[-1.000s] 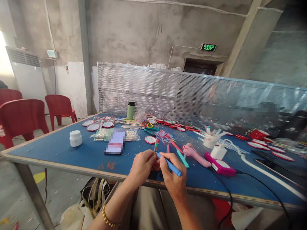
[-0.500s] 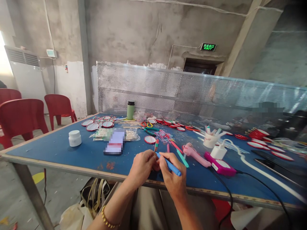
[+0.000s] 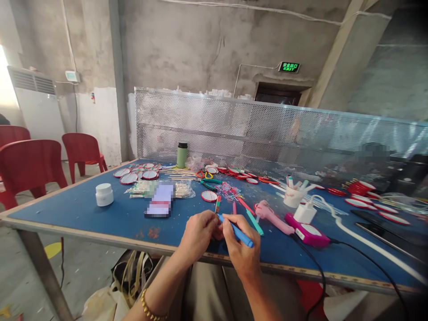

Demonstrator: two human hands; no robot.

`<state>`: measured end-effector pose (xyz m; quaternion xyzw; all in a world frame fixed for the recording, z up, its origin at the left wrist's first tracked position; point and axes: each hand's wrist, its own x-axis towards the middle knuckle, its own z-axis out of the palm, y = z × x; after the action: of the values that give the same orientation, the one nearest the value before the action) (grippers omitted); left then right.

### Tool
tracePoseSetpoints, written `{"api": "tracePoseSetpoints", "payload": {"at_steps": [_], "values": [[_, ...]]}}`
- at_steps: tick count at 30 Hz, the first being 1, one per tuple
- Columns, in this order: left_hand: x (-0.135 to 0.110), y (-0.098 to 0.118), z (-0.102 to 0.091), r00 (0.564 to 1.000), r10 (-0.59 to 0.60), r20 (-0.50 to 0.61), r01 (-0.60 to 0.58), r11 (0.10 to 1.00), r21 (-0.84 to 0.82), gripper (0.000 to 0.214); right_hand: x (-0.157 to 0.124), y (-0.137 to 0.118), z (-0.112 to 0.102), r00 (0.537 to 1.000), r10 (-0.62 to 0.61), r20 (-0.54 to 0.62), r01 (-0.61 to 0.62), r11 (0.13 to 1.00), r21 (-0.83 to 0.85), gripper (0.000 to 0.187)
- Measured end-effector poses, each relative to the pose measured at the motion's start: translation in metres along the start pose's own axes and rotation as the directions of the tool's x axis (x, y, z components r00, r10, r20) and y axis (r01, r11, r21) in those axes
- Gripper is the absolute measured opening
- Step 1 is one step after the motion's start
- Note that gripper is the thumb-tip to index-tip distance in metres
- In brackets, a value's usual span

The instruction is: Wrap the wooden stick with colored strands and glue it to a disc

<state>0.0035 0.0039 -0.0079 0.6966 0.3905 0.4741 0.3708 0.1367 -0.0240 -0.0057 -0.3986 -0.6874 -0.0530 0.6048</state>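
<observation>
My right hand (image 3: 244, 240) is closed around a blue marker pen (image 3: 241, 234), whose tip end points toward my other hand. Pinched in my left hand (image 3: 200, 234) is a thin stick with red and green bands (image 3: 218, 203) at its upper end; its lower part is hidden by the fingers. The pen's front end meets the stick close to my left fingertips, though exact contact cannot be made out. Just beyond my hands lie a round red-rimmed disc (image 3: 209, 196), a teal marker (image 3: 255, 222) and a pink glue gun (image 3: 274, 217).
On the blue table (image 3: 73, 214) are a white jar (image 3: 104, 195), a phone (image 3: 160, 200), a green bottle (image 3: 182, 155), pliers (image 3: 210, 183), a cup of pens (image 3: 293, 195), a magenta box (image 3: 307, 230) with cables, and several red-rimmed discs. A perforated metal panel (image 3: 200, 125) stands behind.
Both hands keep nearly the same position, with the pen still against the stick's area. The view has shifted very slightly.
</observation>
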Motion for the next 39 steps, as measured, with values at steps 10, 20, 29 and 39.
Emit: {"api": "tracePoseSetpoints", "payload": {"at_steps": [10,20,29,39], "values": [[0.0002,0.0003,0.0005,1.0,-0.002,-0.001,0.002,1.0,0.003,0.025,0.0004,-0.0009,0.0002,1.0,-0.03,0.001,0.03,0.999,-0.027,0.015],[-0.0003,-0.0007,0.0005,1.0,0.003,-0.016,-0.003,1.0,0.001,0.025,-0.0012,0.0009,0.0012,1.0,-0.013,0.018,0.013,1.0,-0.014,0.015],[0.0012,-0.0004,0.001,1.0,-0.008,0.015,0.009,0.998,-0.061,0.023,-0.0014,0.0017,0.0011,1.0,-0.006,-0.017,0.005,1.0,-0.017,0.015],[0.0005,-0.0006,0.0013,1.0,0.004,-0.014,-0.004,1.0,-0.015,0.025,-0.0015,0.0018,0.0013,1.0,-0.013,0.009,0.013,0.999,-0.036,0.016]]}}
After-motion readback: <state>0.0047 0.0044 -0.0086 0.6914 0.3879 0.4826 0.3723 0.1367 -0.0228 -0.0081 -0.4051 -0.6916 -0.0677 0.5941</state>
